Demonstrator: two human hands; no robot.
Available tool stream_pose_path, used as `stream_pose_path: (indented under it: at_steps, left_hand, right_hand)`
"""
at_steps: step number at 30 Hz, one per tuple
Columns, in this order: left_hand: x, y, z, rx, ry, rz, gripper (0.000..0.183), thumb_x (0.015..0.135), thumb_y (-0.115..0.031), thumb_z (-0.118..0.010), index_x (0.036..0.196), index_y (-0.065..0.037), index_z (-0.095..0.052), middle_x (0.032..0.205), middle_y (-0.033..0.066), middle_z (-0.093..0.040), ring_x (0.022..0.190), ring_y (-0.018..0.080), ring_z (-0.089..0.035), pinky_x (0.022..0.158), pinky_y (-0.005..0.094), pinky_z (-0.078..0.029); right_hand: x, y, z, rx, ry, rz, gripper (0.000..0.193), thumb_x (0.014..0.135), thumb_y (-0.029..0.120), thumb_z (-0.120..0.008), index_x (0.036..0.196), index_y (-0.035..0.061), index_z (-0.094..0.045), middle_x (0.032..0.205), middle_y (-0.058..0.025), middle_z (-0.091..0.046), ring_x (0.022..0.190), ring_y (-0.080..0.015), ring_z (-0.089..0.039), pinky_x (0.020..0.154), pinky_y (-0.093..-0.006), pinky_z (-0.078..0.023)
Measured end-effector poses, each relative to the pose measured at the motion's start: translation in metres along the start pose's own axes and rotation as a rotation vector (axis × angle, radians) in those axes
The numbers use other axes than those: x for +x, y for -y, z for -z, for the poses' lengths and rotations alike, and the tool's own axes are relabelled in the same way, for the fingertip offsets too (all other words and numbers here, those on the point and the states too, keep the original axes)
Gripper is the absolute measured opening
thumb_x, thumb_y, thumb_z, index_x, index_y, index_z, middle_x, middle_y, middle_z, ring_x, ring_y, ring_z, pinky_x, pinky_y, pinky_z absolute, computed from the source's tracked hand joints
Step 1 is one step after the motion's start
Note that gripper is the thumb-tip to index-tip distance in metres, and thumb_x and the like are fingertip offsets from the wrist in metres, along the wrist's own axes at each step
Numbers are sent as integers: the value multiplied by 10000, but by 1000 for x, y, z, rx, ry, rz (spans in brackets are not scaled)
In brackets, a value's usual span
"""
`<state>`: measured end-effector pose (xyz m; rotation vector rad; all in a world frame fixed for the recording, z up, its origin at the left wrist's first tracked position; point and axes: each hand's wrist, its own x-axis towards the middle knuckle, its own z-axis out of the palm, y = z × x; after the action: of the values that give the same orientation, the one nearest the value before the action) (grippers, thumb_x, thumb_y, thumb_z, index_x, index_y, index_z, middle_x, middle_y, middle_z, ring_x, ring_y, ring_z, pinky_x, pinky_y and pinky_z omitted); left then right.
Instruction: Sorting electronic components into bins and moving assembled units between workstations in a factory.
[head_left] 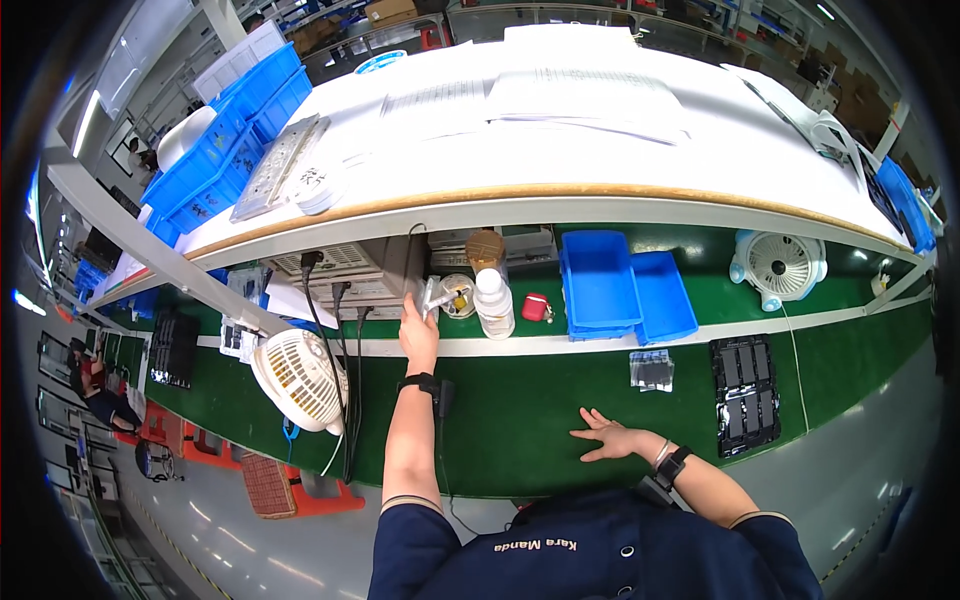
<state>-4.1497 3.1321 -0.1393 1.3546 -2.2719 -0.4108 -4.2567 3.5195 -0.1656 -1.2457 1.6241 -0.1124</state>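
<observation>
- Left hand [417, 328] reaches in past the white metal bar [560, 344] along the green bench [520, 410]; its fingers are at a small, slim, white-and-clear item [433, 297]. Touching, it seems; can't tell whether they grip it.
- Right hand [612, 440] is over the near part of the bench, fingers spread, holding nothing.
- Item's place: right of the big grey metal box-shaped unit [350, 270], just beside the round clear tub with yellowish contents [458, 297]; the white plastic bottle [494, 306] is next along.
- Risk: tub gets knocked or tipped, cause being the tight gap right beside the fingers.
- Risk: bottle topples if the hand swings right; it's tall, narrow, upright.
- Risk: item slips, cause would be a loose fingertip hold on something small and probably smooth.
- Risk: forearm snags the black cables [358, 385] on its left or the black cable block [446, 398] by the wrist, if it sweeps sideways.
- Long axis: appears to run away from the person, leaning slightly right.
- Pointing: far end seems aimed toward the back of the bench; too small to tell front from back, or whether it's tilted.
</observation>
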Motion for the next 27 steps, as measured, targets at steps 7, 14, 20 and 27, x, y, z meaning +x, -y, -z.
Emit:
stream_pose_path:
  at_steps: [7, 14, 20, 27]
  left_hand:
    - [-49, -27, 25, -253, -375, -196, 581, 800, -70, -552, 1324, -13, -307, 1320, 239, -286, 1201, 406, -289, 998, 474, -245]
    - [-43, -104, 19, -605, 23, -389, 885, 675, -189, -738, 1365, -3, -215, 1297, 249, -376, 1183, 400, -376, 989, 420, -313]
    - [-48, -99, -16, -498, -2, -253, 800, 587, -188, -793, 1236, 12, -370, 1171, 225, -502, 1076, 360, -499, 921, 381, -399]
    - [-77, -63, 19, -555, -50, -187, 640, 566, -192, -806, 1067, 3, -461, 1012, 202, -564, 962, 361, -551, 832, 407, -436]
  right_hand:
    - [0, -4, 0, 12, 0, -1, 712, 798, 555, -533, 1384, 230, -294, 1465, -182, 81, 1357, -325, 69, 1077, -453, -103]
    - [-2, -5, 14, 152, 66, 39, 720, 806, 513, -555, 1386, 182, -286, 1468, -159, 84, 1357, -284, 95, 1091, -399, -96]
    - [6, -11, 0, 125, -17, 67, 721, 794, 547, -543, 1382, 210, -297, 1478, -116, 69, 1364, -275, 61, 1083, -443, -140]
    - [1, -9, 1, 78, -24, 39, 702, 808, 519, -545, 1382, 202, -295, 1474, -147, 54, 1363, -282, 61, 1093, -409, -99]
